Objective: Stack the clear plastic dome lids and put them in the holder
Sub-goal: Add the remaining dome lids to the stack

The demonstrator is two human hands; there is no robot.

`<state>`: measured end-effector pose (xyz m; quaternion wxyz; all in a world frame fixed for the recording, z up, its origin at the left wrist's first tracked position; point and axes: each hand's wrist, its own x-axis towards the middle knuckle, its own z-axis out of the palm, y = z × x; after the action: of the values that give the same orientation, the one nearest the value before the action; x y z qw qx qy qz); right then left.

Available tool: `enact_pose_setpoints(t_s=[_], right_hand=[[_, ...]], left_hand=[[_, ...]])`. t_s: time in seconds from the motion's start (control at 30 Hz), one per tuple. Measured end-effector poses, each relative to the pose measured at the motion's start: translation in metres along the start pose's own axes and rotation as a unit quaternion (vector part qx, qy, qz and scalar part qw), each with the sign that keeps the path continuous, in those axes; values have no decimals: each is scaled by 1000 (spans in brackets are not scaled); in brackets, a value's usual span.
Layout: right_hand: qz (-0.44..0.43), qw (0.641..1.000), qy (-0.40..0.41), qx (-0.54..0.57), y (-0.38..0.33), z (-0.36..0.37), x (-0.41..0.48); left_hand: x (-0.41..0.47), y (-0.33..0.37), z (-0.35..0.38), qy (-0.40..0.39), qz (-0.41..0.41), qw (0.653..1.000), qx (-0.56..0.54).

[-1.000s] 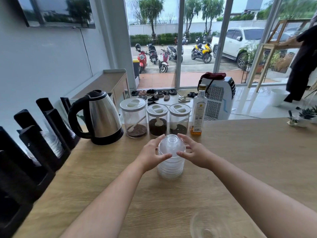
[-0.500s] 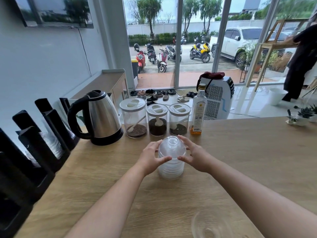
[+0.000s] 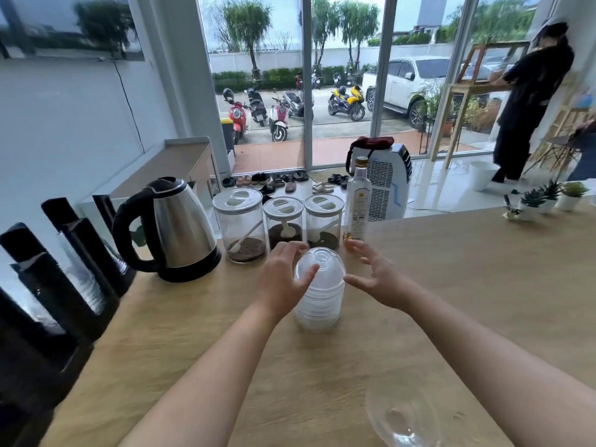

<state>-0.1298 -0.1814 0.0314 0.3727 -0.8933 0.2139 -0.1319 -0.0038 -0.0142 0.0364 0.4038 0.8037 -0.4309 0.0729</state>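
A stack of clear plastic dome lids [image 3: 319, 295] stands upright on the wooden counter [image 3: 467, 301]. My left hand [image 3: 282, 285] is on the stack's left side, with the thumb across the front of the top dome and the fingers curled behind it. My right hand [image 3: 377, 280] hovers just right of the stack with its fingers spread; the thumb tip is close to the lids and nothing is in the hand. One loose dome lid [image 3: 401, 417] lies on the counter at the bottom, under my right forearm. The black slotted holder [image 3: 67, 272] stands along the left edge and has clear lids in its slots.
A steel kettle [image 3: 174, 230], three lidded jars [image 3: 283, 224] and a glass bottle [image 3: 358, 204] line the counter's far edge behind the stack. Small potted plants [image 3: 548, 196] sit at the far right. A person in black [image 3: 529, 101] stands beyond the counter.
My right hand has come off the stack and opened, drawing slightly to the right. My left hand stays on the lids. The stack has not moved.
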Motion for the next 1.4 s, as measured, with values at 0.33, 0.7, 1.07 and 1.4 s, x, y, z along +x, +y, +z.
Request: enact_pose_setpoints(t_s=[0.33,0.7,1.07,1.4], right_hand=[[144,971,173,-86,35,-42,-90],[287,932,97,-199,84,-45,-187],[220,895,-5,-388,88,-23,-197],[175,927,188,-273,78,-57,-164]], left_hand=[[-24,65,44,-248,169,954,1],[-65,74,103,-503,136,840,152],[-74,64,114,-451,113,878,109],[-38,83,78,-385,-192,867,-251]])
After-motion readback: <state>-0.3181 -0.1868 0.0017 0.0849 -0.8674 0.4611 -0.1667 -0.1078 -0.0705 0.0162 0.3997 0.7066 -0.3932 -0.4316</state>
